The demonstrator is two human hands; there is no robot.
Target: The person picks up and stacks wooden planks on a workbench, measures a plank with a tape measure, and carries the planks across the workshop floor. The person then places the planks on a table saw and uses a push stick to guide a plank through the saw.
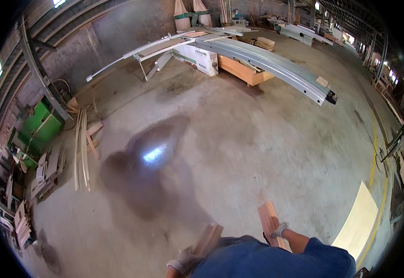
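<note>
A dark patch [151,185] is spreading across the floor ahead of the person. The gloved right hand [280,230] is grasping the reddish boards [268,217] by the side, fingers curling round their edge, and these are sitting nearer than the patch and to its right. The gloved left hand [183,260] is holding the brown wood [208,237] just on the near side of the patch, its individual fingers blurring. A pale panel [358,222] is lying well to the patch's right; long strips [82,148] are lying to its left; a metal-railed machine [267,61] is standing beyond.
</note>
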